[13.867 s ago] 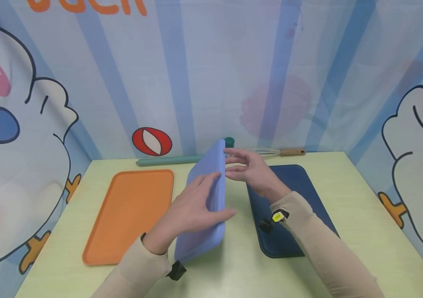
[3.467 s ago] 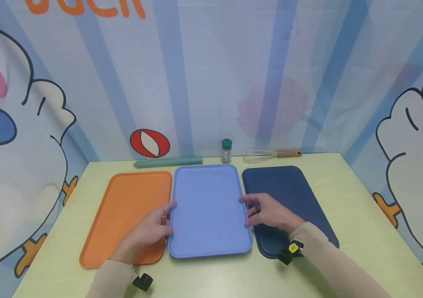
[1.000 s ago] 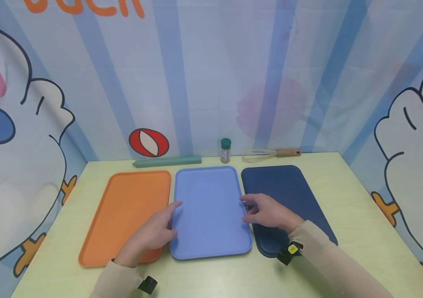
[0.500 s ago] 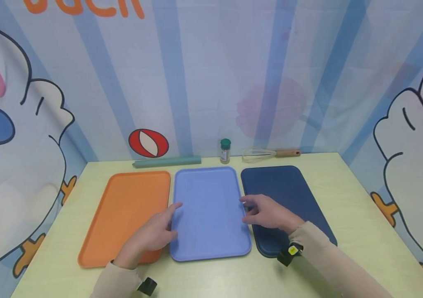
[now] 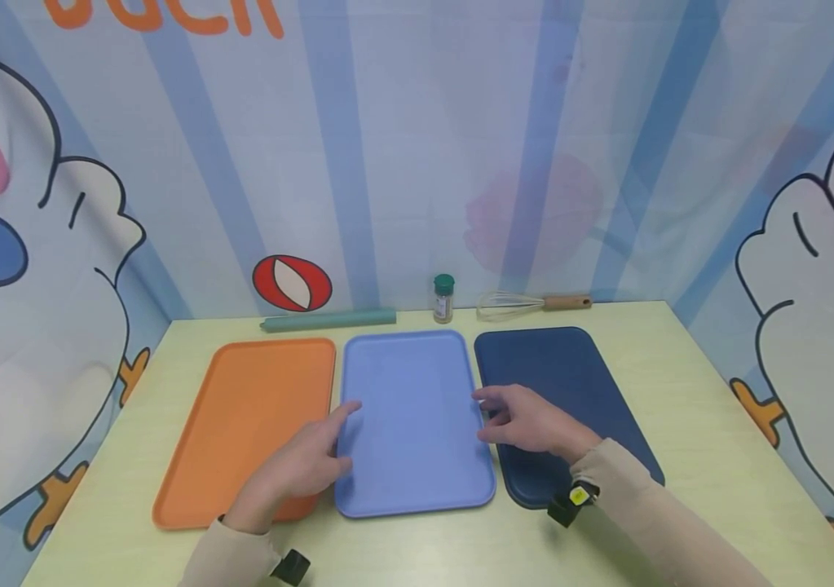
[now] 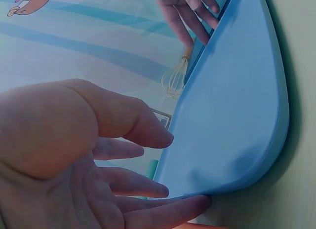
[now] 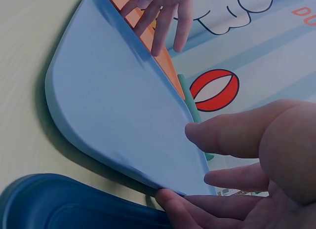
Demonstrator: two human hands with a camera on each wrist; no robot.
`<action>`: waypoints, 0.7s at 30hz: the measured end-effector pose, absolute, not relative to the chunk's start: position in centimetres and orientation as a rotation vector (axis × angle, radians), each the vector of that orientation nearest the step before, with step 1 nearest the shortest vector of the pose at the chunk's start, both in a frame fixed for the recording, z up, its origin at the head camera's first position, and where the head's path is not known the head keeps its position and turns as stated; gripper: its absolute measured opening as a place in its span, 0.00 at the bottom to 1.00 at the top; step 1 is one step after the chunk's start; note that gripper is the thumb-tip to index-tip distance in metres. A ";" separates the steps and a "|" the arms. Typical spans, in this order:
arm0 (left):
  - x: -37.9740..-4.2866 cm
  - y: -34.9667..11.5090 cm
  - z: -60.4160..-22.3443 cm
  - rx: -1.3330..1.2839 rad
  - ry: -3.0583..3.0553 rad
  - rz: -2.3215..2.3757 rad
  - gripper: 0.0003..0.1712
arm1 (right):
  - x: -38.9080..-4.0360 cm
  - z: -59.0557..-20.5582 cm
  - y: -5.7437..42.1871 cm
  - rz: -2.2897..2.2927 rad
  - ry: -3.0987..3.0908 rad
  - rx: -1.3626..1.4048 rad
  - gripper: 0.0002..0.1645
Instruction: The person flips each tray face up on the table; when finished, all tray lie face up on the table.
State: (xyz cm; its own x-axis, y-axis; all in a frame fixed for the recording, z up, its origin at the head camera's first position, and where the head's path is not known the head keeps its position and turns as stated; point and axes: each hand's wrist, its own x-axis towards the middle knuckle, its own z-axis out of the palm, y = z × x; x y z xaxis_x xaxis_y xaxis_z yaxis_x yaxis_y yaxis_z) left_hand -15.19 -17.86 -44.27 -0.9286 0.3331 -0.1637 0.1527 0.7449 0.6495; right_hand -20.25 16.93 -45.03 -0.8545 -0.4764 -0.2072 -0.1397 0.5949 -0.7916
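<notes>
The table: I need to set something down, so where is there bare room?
Most room: the table right of the navy tray. A bare strip lies in front of the light blue tray. Crowded: the back edge, with the green rod, jar and whisk, and that tray's sides, where left hand and right hand are.

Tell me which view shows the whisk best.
Head view: the whisk shows whole, wires and handle. The left wrist view shows its wires but only part of the handle; the right wrist view shows none of it.
</notes>
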 end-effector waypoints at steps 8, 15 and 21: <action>-15.2 -17.6 -44.3 0.354 2.682 0.936 0.44 | -20.1 -45.0 17.0 -1.154 2.420 -0.494 0.40; -14.9 -17.4 -44.2 0.331 2.678 0.947 0.42 | -20.6 -44.9 17.7 -1.190 2.393 -0.510 0.40; -14.5 -17.0 -43.6 0.366 2.694 0.976 0.41 | -21.1 -44.8 19.0 -1.179 2.437 -0.479 0.37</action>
State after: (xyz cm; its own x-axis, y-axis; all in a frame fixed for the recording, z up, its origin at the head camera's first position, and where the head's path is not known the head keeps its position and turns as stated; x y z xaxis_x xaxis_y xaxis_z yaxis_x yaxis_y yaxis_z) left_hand -14.48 -17.04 -43.63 -0.9366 0.3172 -0.1486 0.1484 0.7437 0.6519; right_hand -21.09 19.03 -44.83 -0.8656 -0.4610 -0.1956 -0.1329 0.5880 -0.7979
